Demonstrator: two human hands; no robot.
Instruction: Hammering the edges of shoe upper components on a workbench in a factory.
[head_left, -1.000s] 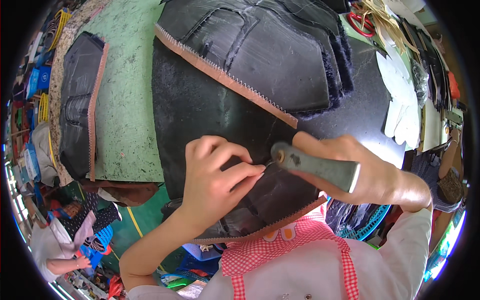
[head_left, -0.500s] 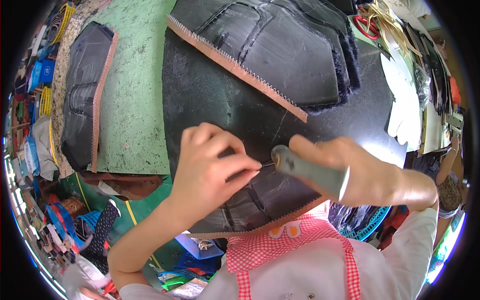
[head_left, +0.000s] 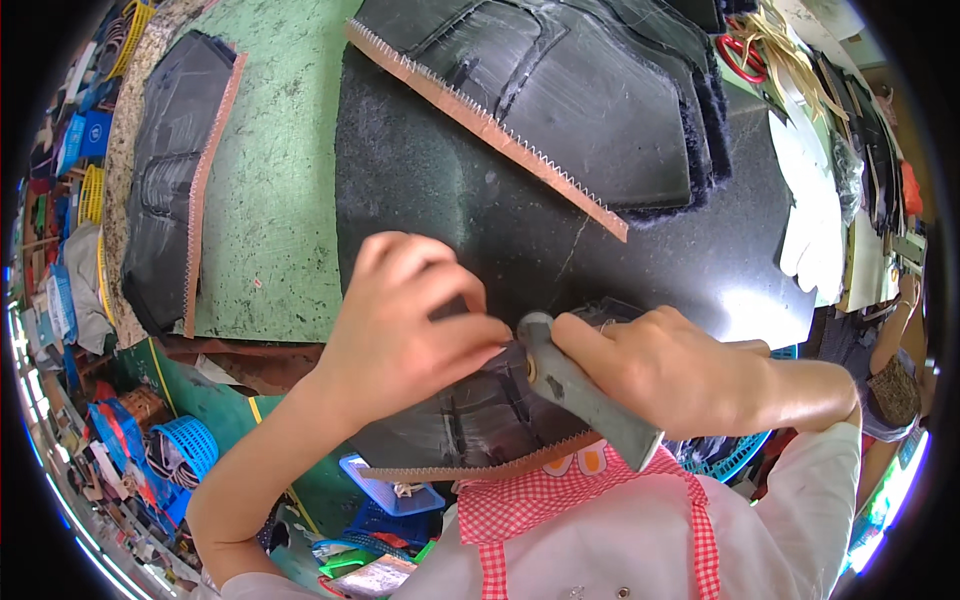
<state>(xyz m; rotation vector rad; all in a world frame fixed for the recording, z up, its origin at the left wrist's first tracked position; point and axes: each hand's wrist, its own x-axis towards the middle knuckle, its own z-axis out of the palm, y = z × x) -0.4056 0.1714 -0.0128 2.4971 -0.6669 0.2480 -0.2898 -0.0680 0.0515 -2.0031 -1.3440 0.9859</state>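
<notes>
My right hand (head_left: 670, 375) grips a hammer; its grey metal head (head_left: 590, 400) slants down toward my apron. Close by, my left hand (head_left: 405, 330) is pinched, thumb and fingers together, just left of the hammer head. What it pinches is hidden. Both hands are over a black moulded piece (head_left: 490, 410) with a brown zigzag-stitched strip (head_left: 440, 472) along its near edge. That piece lies on a large black sheet (head_left: 480, 230). Farther off on the sheet lies another black moulded piece (head_left: 600, 120) with fuzzy edges and a similar brown stitched strip (head_left: 490, 130).
At left, a third black moulded piece (head_left: 172, 180) rests on the green tabletop (head_left: 275, 200). Red-handled scissors (head_left: 740, 60), pale strips (head_left: 785, 55) and a white cut sheet (head_left: 805, 220) are at the far right. Below the table edge are blue baskets (head_left: 395, 490).
The hammer has moved left and nearer me, its head turned more steeply. My left hand has shifted slightly left. A thin metal sliver earlier seen at its fingertips no longer shows.
</notes>
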